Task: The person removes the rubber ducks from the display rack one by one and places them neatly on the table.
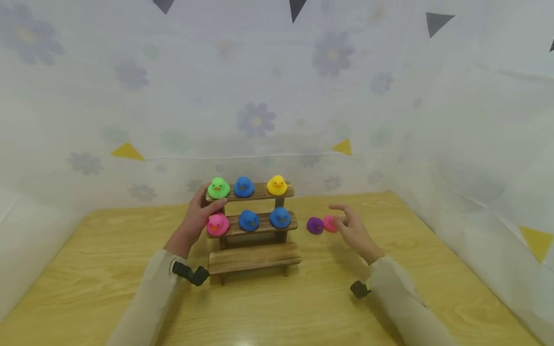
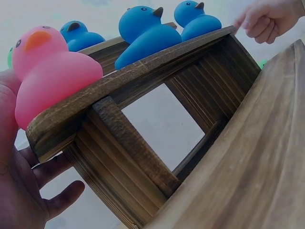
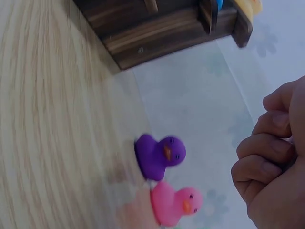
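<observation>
Flower-printed sheeting (image 1: 255, 72) walls in your wood-grain table (image 1: 259, 312). On it stands a three-tier wooden stand (image 1: 254, 257), its left end gripped by your left hand (image 1: 196, 218). Your right hand (image 1: 356, 236), fingers curled around nothing, hovers near the loose pink duck (image 3: 167, 205). The purple duck (image 1: 315, 226) sits between that and the stand; six ducks (image 1: 248, 221) occupy the upper tiers.

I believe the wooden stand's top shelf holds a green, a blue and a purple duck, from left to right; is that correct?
Not quite: the head view shows a yellow duck, not a purple one, at the right of the top shelf. The rest is correct.
</observation>
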{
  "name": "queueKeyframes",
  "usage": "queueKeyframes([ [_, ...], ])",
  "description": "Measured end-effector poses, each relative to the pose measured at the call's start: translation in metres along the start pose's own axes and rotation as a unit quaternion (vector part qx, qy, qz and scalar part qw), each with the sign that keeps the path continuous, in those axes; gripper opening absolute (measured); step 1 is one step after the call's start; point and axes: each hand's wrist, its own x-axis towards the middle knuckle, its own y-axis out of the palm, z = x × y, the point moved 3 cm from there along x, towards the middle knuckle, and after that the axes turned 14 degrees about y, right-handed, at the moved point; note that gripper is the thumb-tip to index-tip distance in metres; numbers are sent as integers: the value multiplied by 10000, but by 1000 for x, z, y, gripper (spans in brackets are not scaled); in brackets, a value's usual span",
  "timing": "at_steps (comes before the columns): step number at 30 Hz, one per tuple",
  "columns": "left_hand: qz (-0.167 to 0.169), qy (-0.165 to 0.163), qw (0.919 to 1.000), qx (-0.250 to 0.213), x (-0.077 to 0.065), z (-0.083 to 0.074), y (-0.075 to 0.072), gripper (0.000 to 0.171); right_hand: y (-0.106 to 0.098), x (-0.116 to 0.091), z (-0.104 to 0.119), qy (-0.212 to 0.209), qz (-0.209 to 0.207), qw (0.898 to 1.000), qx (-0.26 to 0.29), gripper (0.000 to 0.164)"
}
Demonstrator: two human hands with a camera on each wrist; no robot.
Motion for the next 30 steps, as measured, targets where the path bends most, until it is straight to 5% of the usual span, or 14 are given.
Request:
queueKeyframes([
  [10,-65,74,10000,-3,-2,-2,-3,53,26,-9,29,-734,607,9954,87,36],
  [23,-44,66,10000,28,1,-2,0,54,39,-15,41,-1415,863,9857,288,34],
  [30,-34,20,10000,4,0,-2,1,52,49,-15,50,-2102,634,9752,270,33],
])
